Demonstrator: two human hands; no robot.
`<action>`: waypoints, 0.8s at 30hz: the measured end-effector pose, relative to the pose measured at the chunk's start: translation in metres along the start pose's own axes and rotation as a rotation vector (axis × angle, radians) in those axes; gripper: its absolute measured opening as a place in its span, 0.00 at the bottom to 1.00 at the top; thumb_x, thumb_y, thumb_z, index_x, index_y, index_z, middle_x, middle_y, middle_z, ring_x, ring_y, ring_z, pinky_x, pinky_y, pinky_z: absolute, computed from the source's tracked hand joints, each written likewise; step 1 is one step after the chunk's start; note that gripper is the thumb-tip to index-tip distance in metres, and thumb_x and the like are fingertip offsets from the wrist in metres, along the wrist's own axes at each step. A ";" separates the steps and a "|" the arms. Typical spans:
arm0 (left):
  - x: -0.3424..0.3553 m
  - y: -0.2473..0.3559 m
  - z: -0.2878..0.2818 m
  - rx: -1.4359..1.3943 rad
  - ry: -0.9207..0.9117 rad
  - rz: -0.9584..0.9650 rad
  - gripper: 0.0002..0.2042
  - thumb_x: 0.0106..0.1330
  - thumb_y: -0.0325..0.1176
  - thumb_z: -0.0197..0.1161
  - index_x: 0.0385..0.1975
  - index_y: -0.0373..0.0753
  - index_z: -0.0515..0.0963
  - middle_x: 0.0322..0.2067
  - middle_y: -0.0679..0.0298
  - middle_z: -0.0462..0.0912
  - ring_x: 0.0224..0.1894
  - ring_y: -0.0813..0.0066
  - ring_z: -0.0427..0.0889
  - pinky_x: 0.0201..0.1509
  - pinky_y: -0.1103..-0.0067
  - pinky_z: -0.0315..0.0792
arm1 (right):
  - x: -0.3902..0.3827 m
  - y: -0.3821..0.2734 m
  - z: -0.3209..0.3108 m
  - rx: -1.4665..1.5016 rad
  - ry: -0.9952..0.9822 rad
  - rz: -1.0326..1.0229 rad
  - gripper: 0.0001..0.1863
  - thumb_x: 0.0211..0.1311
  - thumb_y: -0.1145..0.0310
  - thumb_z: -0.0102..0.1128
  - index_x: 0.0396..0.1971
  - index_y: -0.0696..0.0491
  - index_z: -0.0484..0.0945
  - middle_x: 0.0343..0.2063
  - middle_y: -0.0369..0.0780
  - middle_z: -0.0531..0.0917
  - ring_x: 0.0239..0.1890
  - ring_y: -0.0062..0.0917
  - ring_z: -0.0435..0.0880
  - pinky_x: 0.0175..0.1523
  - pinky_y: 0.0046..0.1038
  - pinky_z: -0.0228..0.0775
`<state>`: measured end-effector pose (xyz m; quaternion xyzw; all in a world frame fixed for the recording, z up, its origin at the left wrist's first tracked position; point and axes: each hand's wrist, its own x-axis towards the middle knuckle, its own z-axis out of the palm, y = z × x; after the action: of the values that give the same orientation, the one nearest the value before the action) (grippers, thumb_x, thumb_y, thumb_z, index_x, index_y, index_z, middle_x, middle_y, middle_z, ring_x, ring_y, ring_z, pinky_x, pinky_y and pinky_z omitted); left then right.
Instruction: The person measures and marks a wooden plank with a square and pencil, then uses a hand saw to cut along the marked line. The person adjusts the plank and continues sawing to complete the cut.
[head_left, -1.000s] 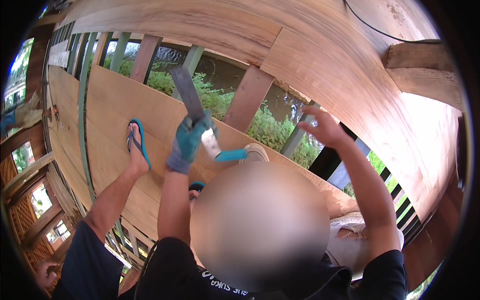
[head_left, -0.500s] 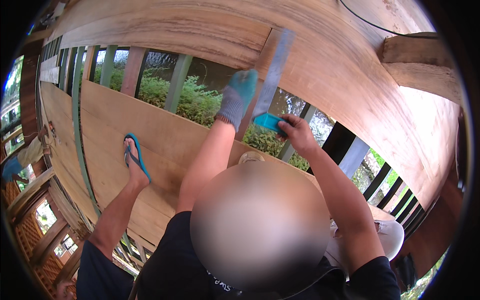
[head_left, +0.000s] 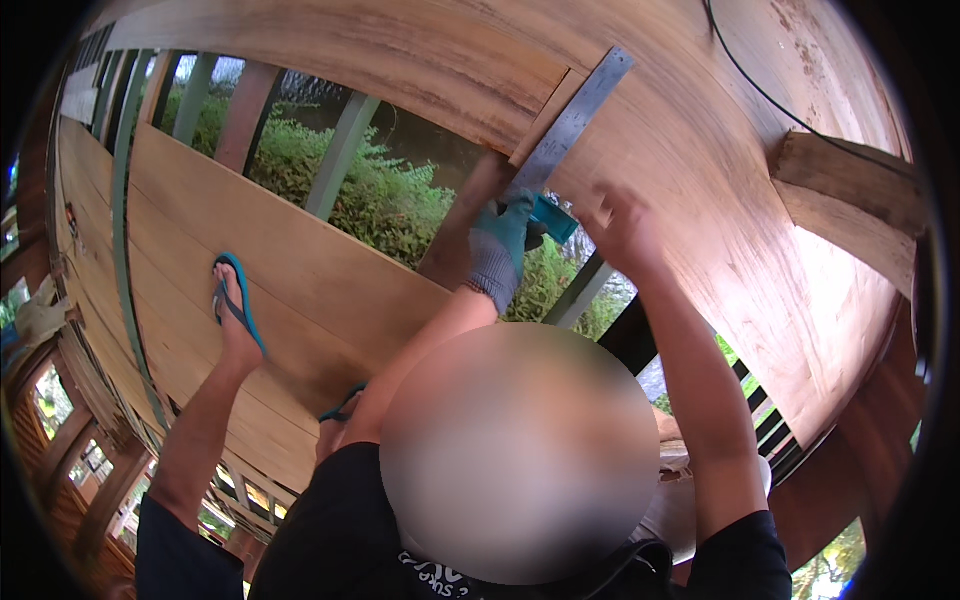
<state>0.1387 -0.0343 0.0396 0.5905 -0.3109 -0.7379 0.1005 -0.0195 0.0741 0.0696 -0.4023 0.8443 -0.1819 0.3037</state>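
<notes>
My left hand (head_left: 503, 240), in a teal and grey knitted glove, is closed around the handle end of a try square (head_left: 575, 125). The steel blade lies over the wooden boards, close along a seam between a dark-grained board (head_left: 430, 80) and a wider, paler board (head_left: 690, 180). Part of the square's teal handle shows to the right of the glove, over the gap in the floor. Bare and slightly blurred, my right hand (head_left: 625, 235) is just right of the handle, holding nothing, its fingers apart.
Green joists (head_left: 342, 155) cross the open gap, with plants and water below. Planks (head_left: 280, 290) lie on the near side, where a foot in a blue flip-flop (head_left: 238, 305) rests. A black cable (head_left: 765, 90) and a wooden block (head_left: 850, 180) are at right.
My right hand has let go of the try square's handle and moved right. My left hand has come down onto the handle end and grips it. The blade has tilted further right.
</notes>
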 end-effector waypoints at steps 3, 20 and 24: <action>0.009 0.011 0.010 0.061 -0.007 0.009 0.14 0.72 0.41 0.63 0.43 0.36 0.76 0.30 0.63 0.84 0.26 0.76 0.85 0.25 0.80 0.79 | 0.027 0.018 -0.016 -0.210 0.125 -0.278 0.46 0.42 0.43 0.78 0.61 0.49 0.73 0.65 0.45 0.70 0.68 0.45 0.64 0.72 0.53 0.55; 0.017 0.039 -0.006 0.572 -0.091 -0.043 0.24 0.69 0.52 0.64 0.39 0.30 0.80 0.26 0.57 0.86 0.28 0.71 0.87 0.31 0.74 0.80 | 0.041 0.036 0.012 -0.370 0.026 -0.659 0.45 0.37 0.40 0.77 0.63 0.28 0.76 0.72 0.42 0.63 0.75 0.49 0.54 0.77 0.62 0.34; 0.011 0.055 -0.006 0.614 -0.088 -0.065 0.22 0.69 0.49 0.65 0.36 0.29 0.79 0.25 0.57 0.85 0.25 0.72 0.86 0.26 0.76 0.81 | 0.040 0.038 0.016 -0.383 0.032 -0.693 0.45 0.37 0.41 0.77 0.64 0.30 0.75 0.72 0.42 0.63 0.75 0.49 0.54 0.77 0.61 0.37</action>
<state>0.1295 -0.0852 0.0614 0.5704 -0.5042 -0.6372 -0.1199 -0.0502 0.0649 0.0219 -0.7098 0.6819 -0.1192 0.1308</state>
